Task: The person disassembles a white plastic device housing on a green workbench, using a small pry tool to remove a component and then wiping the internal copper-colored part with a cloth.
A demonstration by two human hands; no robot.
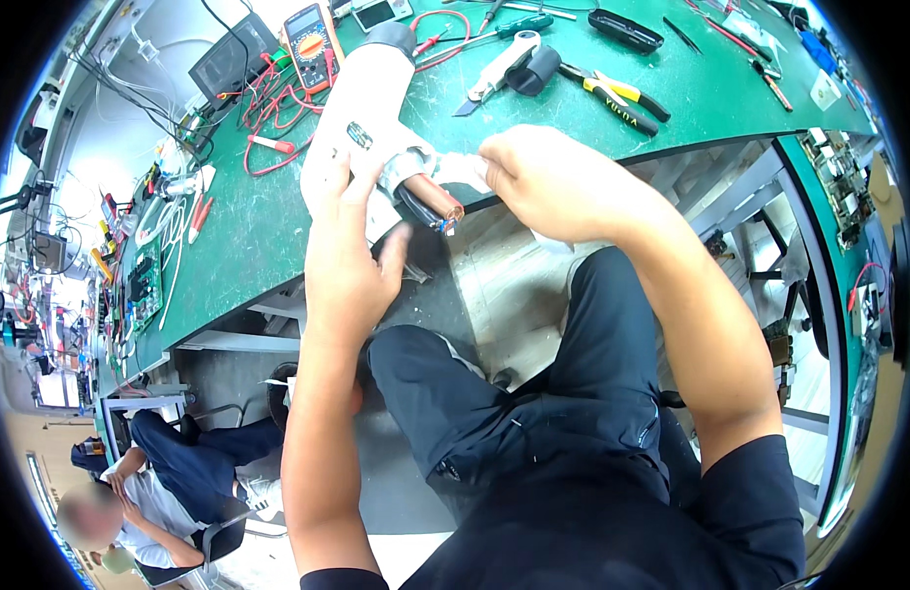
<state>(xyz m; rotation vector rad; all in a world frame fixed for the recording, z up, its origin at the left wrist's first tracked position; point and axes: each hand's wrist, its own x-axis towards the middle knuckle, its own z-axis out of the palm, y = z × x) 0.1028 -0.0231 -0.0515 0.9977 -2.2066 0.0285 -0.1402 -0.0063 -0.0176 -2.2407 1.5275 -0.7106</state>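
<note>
A white tube-shaped device (371, 90) with a grey cap at its far end lies slanted over the near edge of the green bench. My left hand (347, 251) is wrapped along its near left side, thumb apart from the fingers. From the near end pokes a copper-coloured cylinder (433, 194) with dark wires beside it. Crumpled white wrapping (411, 162) surrounds that opening. My right hand (563, 185) is closed in a pinch on a white strip (462, 171) that stretches from the opening. The strip's material is unclear.
Beyond the device are an orange multimeter (311, 44) with red leads, a white-handled utility knife (499, 71), yellow-black pliers (614, 96) and a black case (625, 31). Circuit boards (145, 280) lie left. A seated person (170, 511) is at lower left.
</note>
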